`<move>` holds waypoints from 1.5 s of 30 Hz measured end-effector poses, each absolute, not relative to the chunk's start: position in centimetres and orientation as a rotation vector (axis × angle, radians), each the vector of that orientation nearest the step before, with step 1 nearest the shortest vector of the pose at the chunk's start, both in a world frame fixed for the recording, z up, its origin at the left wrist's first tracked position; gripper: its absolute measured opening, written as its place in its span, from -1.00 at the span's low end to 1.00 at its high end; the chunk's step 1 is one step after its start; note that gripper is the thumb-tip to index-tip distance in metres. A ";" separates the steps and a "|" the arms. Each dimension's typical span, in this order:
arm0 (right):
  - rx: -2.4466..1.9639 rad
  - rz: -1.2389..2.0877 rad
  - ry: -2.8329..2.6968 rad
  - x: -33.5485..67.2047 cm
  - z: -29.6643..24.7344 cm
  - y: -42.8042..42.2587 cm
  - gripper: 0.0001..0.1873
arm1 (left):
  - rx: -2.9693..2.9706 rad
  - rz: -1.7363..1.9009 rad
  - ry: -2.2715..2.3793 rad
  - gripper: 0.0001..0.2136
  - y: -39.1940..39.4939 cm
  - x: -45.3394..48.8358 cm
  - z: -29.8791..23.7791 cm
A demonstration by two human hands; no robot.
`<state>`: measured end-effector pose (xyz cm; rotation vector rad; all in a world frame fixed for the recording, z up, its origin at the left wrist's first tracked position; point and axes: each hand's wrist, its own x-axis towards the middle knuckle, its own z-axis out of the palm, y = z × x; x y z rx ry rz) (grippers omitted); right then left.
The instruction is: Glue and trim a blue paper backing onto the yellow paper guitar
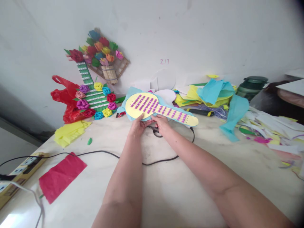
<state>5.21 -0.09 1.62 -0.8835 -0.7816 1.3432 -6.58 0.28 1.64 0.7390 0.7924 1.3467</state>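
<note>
Both my hands hold a yellow guitar-shaped paper cutout covered with rows of purple strips and backed with light blue paper. My left hand grips its lower edge under the round body. Beside it, my right hand pinches the edge where the neck begins. The cutout is lifted slightly over the pale table, near the wall. Black scissors lie just under my hands.
A green paper craft with paper roses and a flower basket craft lean on the wall beside a red plastic bag. Yellow paper, red paper, a black cable, a power strip and heaped paper scraps surround them.
</note>
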 end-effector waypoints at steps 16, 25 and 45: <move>-0.938 1.331 -0.787 5.1 1.2 0.1 -0.77 | 0.732 1.332 0.782 -0.59 -0.1 -6.5 2.0; -0.937 1.328 -0.781 5.1 1.5 -0.2 -0.76 | 0.735 1.320 0.752 -0.59 0.2 -6.6 1.6; -0.924 1.335 -0.769 5.0 1.7 -0.3 -0.80 | 0.753 1.317 0.747 -0.60 0.1 -6.6 1.7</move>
